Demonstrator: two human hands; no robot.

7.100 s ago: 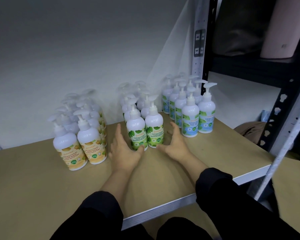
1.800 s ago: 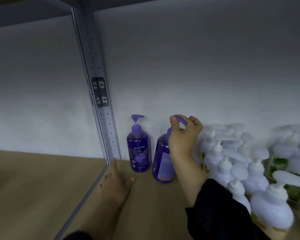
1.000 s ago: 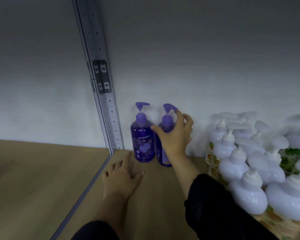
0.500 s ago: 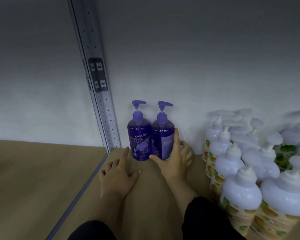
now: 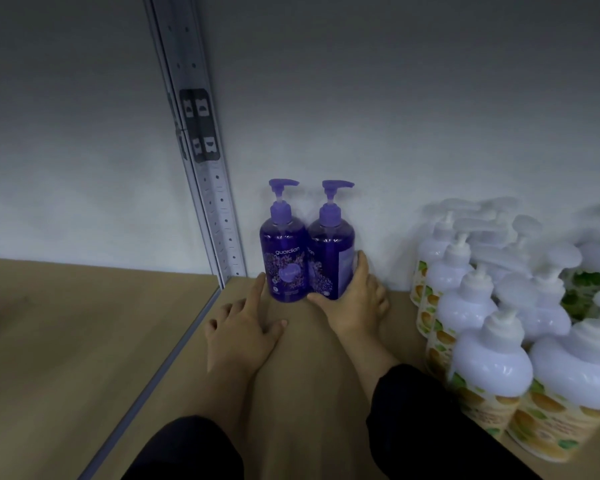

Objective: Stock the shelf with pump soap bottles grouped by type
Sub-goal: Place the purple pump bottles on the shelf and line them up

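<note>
A plain pale grey wall (image 5: 395,98) fills the upper half of the frame, darker toward the top and brighter in a soft band lower down, where the light is dim and cool. A perforated metal upright (image 5: 201,140) slants from the top left of centre down to the middle, with a dark bracket partway along it. Below, a tan wooden shelf board (image 5: 309,393) takes up the lower centre and right; a second board (image 5: 66,323) lies at lower left, the two parted by a thin grey metal edge (image 5: 160,368) running diagonally to the bottom.
</note>
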